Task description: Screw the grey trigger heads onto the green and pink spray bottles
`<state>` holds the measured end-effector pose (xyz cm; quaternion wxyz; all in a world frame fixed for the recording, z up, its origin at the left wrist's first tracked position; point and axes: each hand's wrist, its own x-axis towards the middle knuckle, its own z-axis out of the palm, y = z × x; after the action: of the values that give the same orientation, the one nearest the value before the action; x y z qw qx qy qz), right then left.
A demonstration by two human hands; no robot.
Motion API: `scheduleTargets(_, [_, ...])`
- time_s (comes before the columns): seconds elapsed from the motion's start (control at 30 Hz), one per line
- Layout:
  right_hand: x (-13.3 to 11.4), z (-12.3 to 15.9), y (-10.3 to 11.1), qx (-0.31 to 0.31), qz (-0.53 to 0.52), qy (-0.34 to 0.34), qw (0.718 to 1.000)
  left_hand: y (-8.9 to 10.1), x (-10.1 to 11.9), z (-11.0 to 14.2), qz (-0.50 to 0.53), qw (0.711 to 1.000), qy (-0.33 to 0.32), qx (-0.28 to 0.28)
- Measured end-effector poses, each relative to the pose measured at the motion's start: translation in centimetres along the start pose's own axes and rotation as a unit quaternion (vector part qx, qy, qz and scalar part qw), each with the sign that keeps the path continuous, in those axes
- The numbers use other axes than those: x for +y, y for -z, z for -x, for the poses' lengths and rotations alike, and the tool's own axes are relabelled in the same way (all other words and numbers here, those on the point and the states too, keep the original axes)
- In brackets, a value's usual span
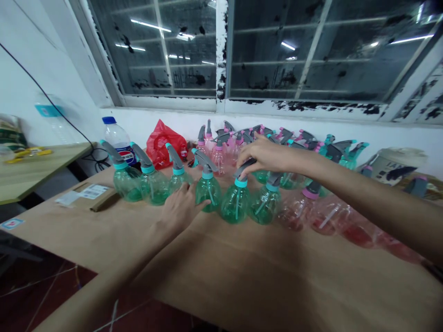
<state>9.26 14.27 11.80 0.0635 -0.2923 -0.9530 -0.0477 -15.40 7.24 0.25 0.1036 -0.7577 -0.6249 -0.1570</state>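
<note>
Hands (258,154) — on spray bottles (236,203)

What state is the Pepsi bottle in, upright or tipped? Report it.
Upright: the Pepsi bottle stands behind green spray bottles, its blue cap uppermost.

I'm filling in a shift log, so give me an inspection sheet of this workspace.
Surface: brown tabletop, sticker at its left corner.
Things: green spray bottles and pink spray bottles in a front row; more crowded behind.
Clutter: red plastic bag, blue-capped bottle, labelled cardboard.
Hands: right hand grips a gray spray head; left hand is at another green bottle, contact unclear.
Cables: black cable runs down the left wall, bunched behind the table.
Surroundings: window frame blotched black; side table at left.
</note>
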Motion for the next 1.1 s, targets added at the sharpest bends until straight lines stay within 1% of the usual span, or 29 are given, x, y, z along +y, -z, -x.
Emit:
scheduleTargets(0.07, [-0.4, 0.0, 0.3, -0.005, -0.017, 0.011, 1.0, 0.1, -0.1, 0.2, 0.018, 1.0, -0.003, 0.001])
scheduleTargets(0.13, [-1.1, 0.2, 0.7, -0.007, -0.03, 0.025, 0.999, 0.4, 0.0, 1.0, 0.038, 0.999, -0.002, 0.018])
scheduleTargets(0.23, [-2.6, 1.1, 1.1, 0.016, -0.023, 0.066, 0.997, 1.3, 0.4, 3.2, 0.072, 0.996, 0.0, 0.048])
scheduleTargets(0.3, [-3.7, 2.1, 1.1, 0.044, -0.012, 0.111, 0.993, 1.8, 0.8, 5.0, 0.105, 0.993, -0.017, 0.043])
scheduleTargets(0.33, [-4.2, 2.8, 1.1, 0.056, -0.008, 0.133, 0.989, 2.0, 1.1, 5.8, 0.13, 0.99, -0.031, 0.032])
scheduleTargets(0.37, [-4.8, 3.4, 1.1, 0.066, -0.006, 0.154, 0.986, 2.0, 1.4, 6.6, 0.181, 0.982, -0.047, 0.011])
scheduleTargets(0.47, [-6.3, 5.7, 1.2, 0.084, -0.006, 0.194, 0.977, 1.5, 2.3, 8.0, 0.281, 0.954, -0.095, -0.039])
scheduleTargets(0.57, [-7.4, 8.2, 1.4, 0.1, -0.019, 0.209, 0.973, 0.9, 3.7, 8.4, 0.351, 0.922, -0.103, -0.125])
scheduleTargets(0.63, [-7.8, 9.8, 1.3, 0.097, -0.038, 0.203, 0.974, 1.0, 5.1, 8.6, 0.382, 0.901, -0.104, -0.176])
scheduleTargets(0.73, [-7.9, 12.2, 1.1, 0.106, -0.03, 0.184, 0.977, 1.7, 7.6, 8.8, 0.393, 0.885, -0.118, -0.218])
scheduleTargets(0.8, [-7.7, 14.0, 0.8, 0.12, -0.018, 0.153, 0.981, 1.9, 9.3, 8.9, 0.396, 0.881, -0.127, -0.226])
scheduleTargets(0.87, [-7.3, 15.8, 0.4, 0.138, -0.023, 0.104, 0.985, 1.8, 10.8, 9.0, 0.404, 0.882, -0.121, -0.211])
scheduleTargets(0.97, [-6.2, 18.6, -0.4, 0.155, -0.048, 0.004, 0.987, 0.8, 12.8, 9.0, 0.426, 0.881, -0.084, -0.186])
scheduleTargets(1.03, [-5.4, 20.1, -1.1, 0.146, -0.076, -0.061, 0.985, 0.1, 13.9, 9.0, 0.441, 0.878, -0.066, -0.174])
scheduleTargets(1.1, [-5.0, 21.0, -2.1, 0.115, -0.115, -0.106, 0.981, -0.6, 15.0, 9.0, 0.447, 0.878, -0.061, -0.162])
